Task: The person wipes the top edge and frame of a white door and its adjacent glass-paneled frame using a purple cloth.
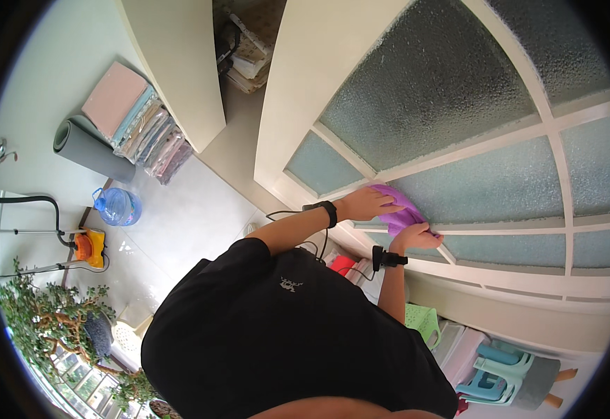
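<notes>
A purple cloth (399, 209) lies bunched against the white frame of a panelled door with textured glass (483, 178). My left hand (365, 203) is on the cloth's upper left part, its fingers bent over the fabric near a corner of the small lower panes. Lower and to the right, my right hand (415, 236) grips the cloth's other end beside a glazing bar. The fingertips of the right hand are partly hidden by the hand itself. Both wrists wear black straps with cables.
On the left are stacked wrapped textiles (148, 131), a rolled grey mat (93, 149), a blue water jug (118, 207), a yellow-orange floor device (90, 249) and a potted plant (53, 324). A green basket (423, 322) and plastic stools (499, 374) stand lower right.
</notes>
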